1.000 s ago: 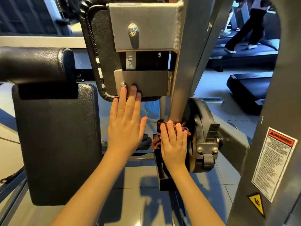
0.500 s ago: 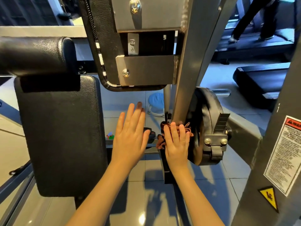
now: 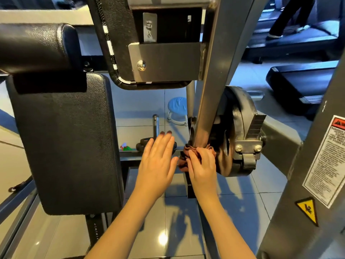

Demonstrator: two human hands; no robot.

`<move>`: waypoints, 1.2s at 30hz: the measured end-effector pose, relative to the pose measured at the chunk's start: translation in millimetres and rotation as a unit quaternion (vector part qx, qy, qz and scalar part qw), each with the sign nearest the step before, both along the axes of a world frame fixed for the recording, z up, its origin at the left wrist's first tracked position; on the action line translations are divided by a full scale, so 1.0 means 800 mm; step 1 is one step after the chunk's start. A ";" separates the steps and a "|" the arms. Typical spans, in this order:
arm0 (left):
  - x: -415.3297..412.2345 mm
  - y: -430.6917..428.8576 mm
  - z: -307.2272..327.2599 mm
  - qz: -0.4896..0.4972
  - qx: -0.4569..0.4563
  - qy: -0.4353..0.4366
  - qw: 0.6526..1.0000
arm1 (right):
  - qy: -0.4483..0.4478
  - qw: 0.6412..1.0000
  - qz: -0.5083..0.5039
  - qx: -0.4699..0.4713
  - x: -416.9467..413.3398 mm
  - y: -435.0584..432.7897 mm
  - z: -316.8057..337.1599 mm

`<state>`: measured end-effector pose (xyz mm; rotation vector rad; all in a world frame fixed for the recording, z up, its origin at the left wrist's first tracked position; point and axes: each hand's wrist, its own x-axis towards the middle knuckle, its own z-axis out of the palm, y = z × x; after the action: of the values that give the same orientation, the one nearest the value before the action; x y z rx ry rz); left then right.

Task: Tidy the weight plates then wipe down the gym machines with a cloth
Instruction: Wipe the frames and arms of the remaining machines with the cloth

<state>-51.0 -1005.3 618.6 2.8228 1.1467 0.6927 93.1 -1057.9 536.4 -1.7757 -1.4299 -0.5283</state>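
Cloth (image 3: 183, 160) stays bunched against the grey machine arm (image 3: 210, 101) beside the weight plate (image 3: 241, 126), gripped by the right hand (image 3: 201, 170), while the left hand (image 3: 157, 158), flat and empty, has dropped off the pad bracket (image 3: 168, 60): wiping stage underway.

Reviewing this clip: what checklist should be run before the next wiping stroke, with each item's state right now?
1. Cloth gripped by right hand: ok.
2. Cloth pressed against the grey bar: ok.
3. Left hand free, fingers straight: ok.
4. Weight plate secured beside the bar: cannot tell.
5. Bar below the cloth already wiped: cannot tell.
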 end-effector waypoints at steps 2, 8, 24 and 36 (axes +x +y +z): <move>0.005 -0.009 -0.014 -0.013 -0.067 -0.016 0.998 | -0.019 0.999 -0.026 -0.023 -0.005 -0.010 -0.009; 0.014 -0.026 -0.054 -0.058 -0.263 -0.064 0.961 | -0.014 0.989 -0.092 -0.112 -0.025 -0.021 -0.006; 0.002 -0.041 -0.073 0.014 -0.448 -0.166 0.879 | 0.083 0.993 -0.052 -0.071 -0.026 -0.064 0.050; 0.026 -0.036 -0.071 -0.005 -0.625 -0.254 0.738 | 0.011 0.968 -0.050 -0.247 -0.033 -0.047 0.018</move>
<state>-30.3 -1034.0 561.9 1.3702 0.9095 0.3685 66.4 -1095.7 550.9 -2.2442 -1.5548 -0.2055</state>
